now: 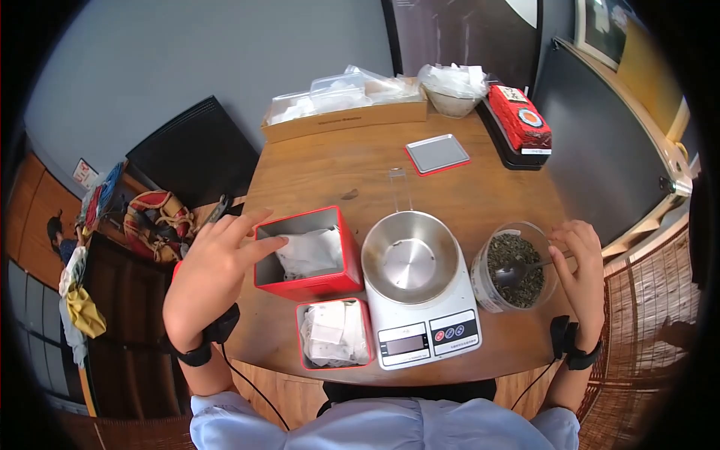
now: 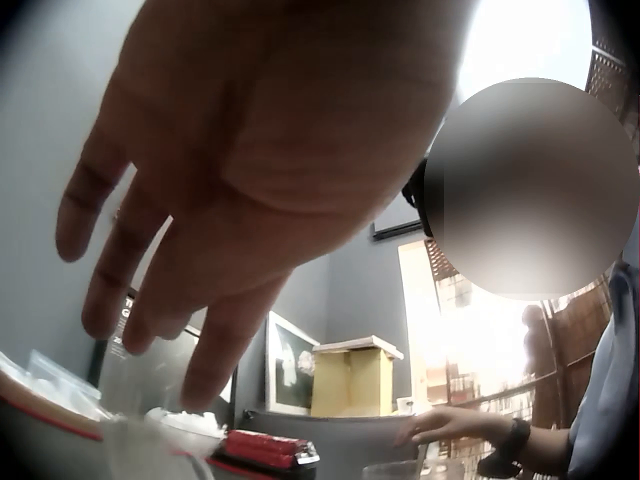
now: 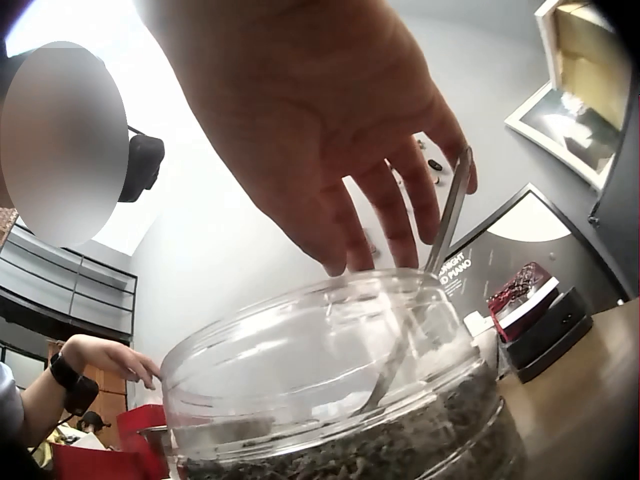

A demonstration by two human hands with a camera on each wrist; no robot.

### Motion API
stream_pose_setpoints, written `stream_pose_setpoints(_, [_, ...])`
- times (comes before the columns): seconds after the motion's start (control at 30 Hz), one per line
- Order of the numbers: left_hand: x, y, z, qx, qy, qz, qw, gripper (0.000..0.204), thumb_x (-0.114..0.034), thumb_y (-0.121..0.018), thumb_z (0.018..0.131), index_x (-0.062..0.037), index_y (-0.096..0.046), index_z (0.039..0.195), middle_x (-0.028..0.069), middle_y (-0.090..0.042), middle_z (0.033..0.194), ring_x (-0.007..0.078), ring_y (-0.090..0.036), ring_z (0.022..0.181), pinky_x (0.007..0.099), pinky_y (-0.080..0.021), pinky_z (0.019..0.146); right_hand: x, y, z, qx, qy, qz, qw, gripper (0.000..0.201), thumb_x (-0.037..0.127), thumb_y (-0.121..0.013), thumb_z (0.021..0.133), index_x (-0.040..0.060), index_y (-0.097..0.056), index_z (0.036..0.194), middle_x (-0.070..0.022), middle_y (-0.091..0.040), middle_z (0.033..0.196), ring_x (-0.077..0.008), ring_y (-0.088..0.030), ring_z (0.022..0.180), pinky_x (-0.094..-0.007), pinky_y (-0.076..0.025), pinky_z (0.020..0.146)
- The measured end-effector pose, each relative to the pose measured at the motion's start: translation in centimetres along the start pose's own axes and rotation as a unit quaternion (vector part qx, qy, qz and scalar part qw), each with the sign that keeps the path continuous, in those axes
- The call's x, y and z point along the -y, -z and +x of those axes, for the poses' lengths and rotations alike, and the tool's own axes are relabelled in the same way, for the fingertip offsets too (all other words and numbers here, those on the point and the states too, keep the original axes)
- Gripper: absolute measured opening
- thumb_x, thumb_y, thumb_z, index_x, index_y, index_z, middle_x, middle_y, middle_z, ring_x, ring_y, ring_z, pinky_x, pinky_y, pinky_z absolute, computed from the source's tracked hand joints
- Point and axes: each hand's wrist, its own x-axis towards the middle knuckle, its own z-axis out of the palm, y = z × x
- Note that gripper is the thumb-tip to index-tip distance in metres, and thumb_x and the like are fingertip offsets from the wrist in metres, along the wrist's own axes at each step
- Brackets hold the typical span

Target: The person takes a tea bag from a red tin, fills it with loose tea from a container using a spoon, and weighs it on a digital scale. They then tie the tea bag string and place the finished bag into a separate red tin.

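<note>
My left hand (image 1: 217, 262) hangs over a tall red tin (image 1: 341, 255), its index fingertip overlapping a white pouch (image 1: 311, 251) inside. The fingers are extended and loosely spread, also in the left wrist view. At the right, my right hand (image 1: 583, 259) is beside a clear jar (image 1: 486, 289) of dried tea leaves (image 1: 532, 289). A dark spoon (image 1: 510, 274) leans in the jar with its bowl on the leaves. Its handle (image 3: 455, 210) rises past the rim to the relaxed fingers of the right hand, which are not curled round it.
A kitchen scale (image 1: 390, 319) bears a steel pan (image 1: 409, 259) between tin and jar. A smaller red tin (image 1: 369, 352) holds white packets. Behind are a small grey tray (image 1: 439, 154), a cardboard box (image 1: 345, 120), a bowl (image 1: 454, 105) and a red packet (image 1: 517, 120).
</note>
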Motion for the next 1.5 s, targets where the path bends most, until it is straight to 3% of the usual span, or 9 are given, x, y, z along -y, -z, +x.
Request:
stream_pose_setpoints(0.3, [-2.5,-4.4,-3.2,0.189,-0.154,-0.243,0.939,0.024,-0.006,-0.06,0.074,-0.003,-0.064,0.097,0.0091,-0.062,0.1,0.0287,-0.062,0.094,0.0352,-0.052,0.079,3.0,-1.5,-0.1,0.039,0.071,-0.015,0.997,0.019,0.007,-0.067,0.076,0.0057,-0.065,0.094,-0.0106,-0.059,0.109,-0.0333,-0.051,0.114,-0.0541,-0.031,0.107])
stream_pose_setpoints(0.47, [-4.0,-8.8,-4.5,0.181,-0.118,-0.129,0.968,0.012,-0.008,-0.06,0.072,-0.0014,-0.06,0.083,0.0098,-0.058,0.086,0.0262,-0.062,0.085,0.035,-0.051,0.076,4.2,-3.8,-0.5,0.06,0.106,-0.001,0.993,0.02,0.007,-0.068,0.075,0.0073,-0.066,0.095,-0.0094,-0.058,0.114,-0.0327,-0.05,0.118,-0.0569,-0.029,0.108])
stream_pose_setpoints(0.6, [-5.0,-8.2,-4.1,0.251,-0.12,-0.051,0.959,0.026,-0.008,-0.062,0.07,-0.003,-0.062,0.096,0.0092,-0.06,0.095,0.0251,-0.061,0.091,0.0335,-0.05,0.079,4.1,-4.3,-0.7,0.041,0.096,0.016,0.994,0.018,0.004,-0.066,0.076,0.0066,-0.066,0.094,-0.0102,-0.059,0.111,-0.0326,-0.051,0.117,-0.057,-0.03,0.108])
stream_pose_setpoints(0.8, [-3.9,-6.2,-3.4,0.161,-0.138,-0.119,0.97,0.016,-0.007,-0.063,0.069,-0.0028,-0.064,0.084,0.0085,-0.062,0.082,0.0254,-0.063,0.077,0.0357,-0.052,0.068,3.8,-4.3,-0.7,0.032,0.092,0.039,0.994,0.016,0.0,-0.063,0.076,0.0056,-0.066,0.09,-0.01,-0.061,0.107,-0.0321,-0.053,0.113,-0.0564,-0.031,0.107])
stream_pose_setpoints(0.9, [-3.7,-3.4,-2.8,-0.02,-0.098,-0.185,0.978,0.022,-0.005,-0.07,0.067,-0.0023,-0.068,0.088,0.0087,-0.066,0.086,0.0256,-0.065,0.075,0.0355,-0.051,0.061,3.8,-4.4,-0.8,0.029,0.095,0.048,0.994,0.015,0.0,-0.062,0.075,0.0056,-0.066,0.089,-0.0094,-0.061,0.105,-0.0315,-0.054,0.111,-0.0565,-0.032,0.107])
stream_pose_setpoints(1.03, [-5.3,-1.8,-0.3,-0.128,-0.043,-0.273,0.953,0.021,-0.003,-0.074,0.067,-0.0015,-0.066,0.086,0.0095,-0.065,0.076,0.0273,-0.063,0.067,0.0347,-0.049,0.057,3.6,-4.4,-0.9,0.017,0.107,0.038,0.993,0.016,0.0,-0.063,0.075,0.0066,-0.066,0.089,-0.0082,-0.062,0.102,-0.0304,-0.056,0.108,-0.0564,-0.032,0.106])
stream_pose_setpoints(1.27, [-8.8,-1.9,5.2,-0.102,-0.167,-0.321,0.927,0.029,-0.018,-0.08,0.069,-0.0025,-0.063,0.087,0.0093,-0.061,0.071,0.0272,-0.06,0.062,0.0355,-0.046,0.055,6.7,-1.3,-0.7,0.003,0.142,0.123,0.982,0.021,0.002,-0.066,0.07,0.0076,-0.067,0.091,-0.0081,-0.063,0.099,-0.0283,-0.06,0.099,-0.0525,-0.039,0.101])
stream_pose_setpoints(1.33, [-9.8,-2.1,6.1,-0.101,-0.205,-0.326,0.917,0.032,-0.021,-0.081,0.067,-0.0028,-0.063,0.086,0.0086,-0.06,0.069,0.0263,-0.058,0.059,0.0354,-0.044,0.053,7.9,-0.6,-1.0,0.005,0.221,0.23,0.948,0.027,0.006,-0.069,0.068,0.0079,-0.068,0.095,-0.0076,-0.063,0.099,-0.0253,-0.061,0.09,-0.0419,-0.048,0.087])
stream_pose_setpoints(1.5, [-11.8,-2.6,7.3,-0.133,-0.293,-0.299,0.898,0.033,-0.026,-0.083,0.061,-0.005,-0.064,0.077,0.0043,-0.058,0.067,0.022,-0.053,0.056,0.0321,-0.041,0.051,9.1,-0.2,-0.7,-0.018,0.234,0.232,0.944,0.03,0.01,-0.07,0.067,0.0084,-0.068,0.098,-0.006,-0.063,0.096,-0.0216,-0.06,0.08,-0.0328,-0.047,0.069])
